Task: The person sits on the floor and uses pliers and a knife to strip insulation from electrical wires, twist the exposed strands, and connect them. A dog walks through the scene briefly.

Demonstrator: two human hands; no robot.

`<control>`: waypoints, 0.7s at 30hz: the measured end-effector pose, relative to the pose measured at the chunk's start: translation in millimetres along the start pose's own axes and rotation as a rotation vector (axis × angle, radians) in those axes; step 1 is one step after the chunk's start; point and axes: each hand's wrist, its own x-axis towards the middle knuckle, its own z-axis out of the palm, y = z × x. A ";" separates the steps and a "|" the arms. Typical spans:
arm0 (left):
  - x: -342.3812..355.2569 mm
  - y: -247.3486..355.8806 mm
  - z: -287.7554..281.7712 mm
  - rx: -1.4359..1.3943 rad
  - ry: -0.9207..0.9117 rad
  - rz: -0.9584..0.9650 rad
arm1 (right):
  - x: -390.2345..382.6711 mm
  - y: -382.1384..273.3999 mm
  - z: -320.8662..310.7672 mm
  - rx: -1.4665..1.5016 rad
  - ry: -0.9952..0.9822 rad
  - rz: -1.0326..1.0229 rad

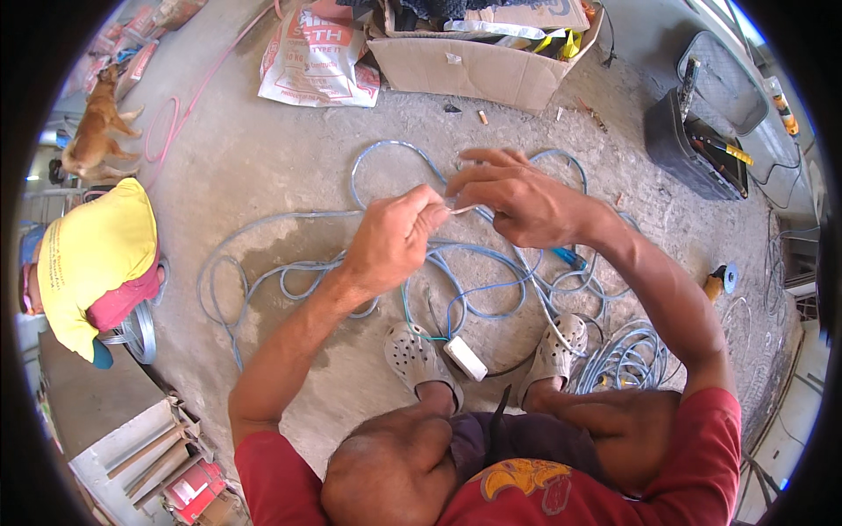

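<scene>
In front of me, above the floor, my left hand (399, 237) is closed, its thumb and fingertips pinching a thin pale wire (462, 209). From that pinch the wire runs across to my right hand (531, 200). The right hand's fingers are curved, somewhat apart and slightly blurred; whether they grip the wire is unclear. Below the hands, loose loops of blue-grey cable (303, 213) spread over the floor. A small white rectangular box (465, 358) lies between my feet, with green and blue wires beside it. Under my right forearm is a bright blue tool or connector (570, 258).
Coiled cable (627, 358) lies by my right foot. Ahead stand a cardboard box (465, 74) and a printed sack (311, 57). A dark toolbox (688, 145) is at far right. At left, a person in a yellow shirt (101, 250) bends down near a brown dog (101, 131).
</scene>
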 end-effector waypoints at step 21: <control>-31.1 -8.4 31.4 0.219 -0.096 0.320 | -51.9 -41.7 58.0 0.624 0.008 0.459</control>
